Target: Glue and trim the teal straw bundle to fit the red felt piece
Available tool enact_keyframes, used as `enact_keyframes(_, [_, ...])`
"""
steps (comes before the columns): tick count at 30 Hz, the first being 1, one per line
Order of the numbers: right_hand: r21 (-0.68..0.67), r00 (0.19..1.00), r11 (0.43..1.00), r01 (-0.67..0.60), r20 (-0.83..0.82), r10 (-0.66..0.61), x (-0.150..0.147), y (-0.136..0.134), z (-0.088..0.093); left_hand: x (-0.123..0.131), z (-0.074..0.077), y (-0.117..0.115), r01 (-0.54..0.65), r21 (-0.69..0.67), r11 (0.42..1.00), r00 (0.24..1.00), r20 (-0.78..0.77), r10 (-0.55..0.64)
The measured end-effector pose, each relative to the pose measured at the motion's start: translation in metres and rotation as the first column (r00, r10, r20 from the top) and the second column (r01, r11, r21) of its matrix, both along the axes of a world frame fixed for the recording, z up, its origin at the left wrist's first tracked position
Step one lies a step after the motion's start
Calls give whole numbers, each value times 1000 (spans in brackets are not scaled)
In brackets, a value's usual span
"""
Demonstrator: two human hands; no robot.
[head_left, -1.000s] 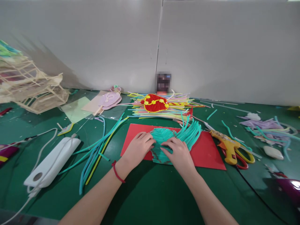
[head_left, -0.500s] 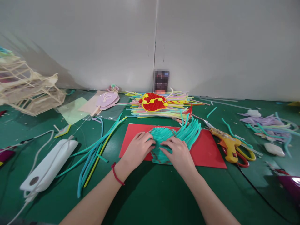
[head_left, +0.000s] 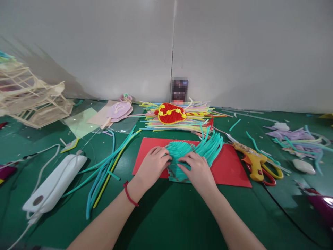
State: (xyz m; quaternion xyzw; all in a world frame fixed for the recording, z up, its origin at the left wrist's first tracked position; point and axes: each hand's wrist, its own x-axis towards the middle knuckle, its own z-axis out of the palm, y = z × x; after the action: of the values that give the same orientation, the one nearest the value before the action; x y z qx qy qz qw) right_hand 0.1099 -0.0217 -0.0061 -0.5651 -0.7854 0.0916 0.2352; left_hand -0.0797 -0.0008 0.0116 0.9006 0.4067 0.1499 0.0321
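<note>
A teal piece made of glued strips [head_left: 179, 152] lies on a red sheet [head_left: 229, 166] on the green table. My left hand [head_left: 153, 165] rests on the piece's left edge with the fingers curled down, pressing it. My right hand [head_left: 197, 170] presses its right lower part, fingers bent onto the strips. Loose teal strip ends [head_left: 212, 144] fan out to the upper right of the piece. A red cord circles my left wrist.
A yellow glue gun [head_left: 253, 161] and scissors lie right of the red sheet. A white device with a cable [head_left: 53, 185] sits at left, beside long teal and yellow strips [head_left: 106, 166]. Behind are a pile of coloured strips with a red ornament [head_left: 170, 114], a stick frame [head_left: 31, 100] and purple scraps [head_left: 296, 135].
Both hands stay pressed on the teal piece. Only the camera view has shifted slightly.
</note>
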Motion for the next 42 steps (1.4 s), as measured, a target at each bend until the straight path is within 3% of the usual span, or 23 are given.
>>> enact_keyframes(9, [-32,1000,999,-8,0,8,0,1,1,3,5,1,59,124,991,994,-97,-47])
enact_keyframes(42, [-55,1000,998,-12,-22,11,-1,3,0,4,7,1,57,108,992,991,-128,-43])
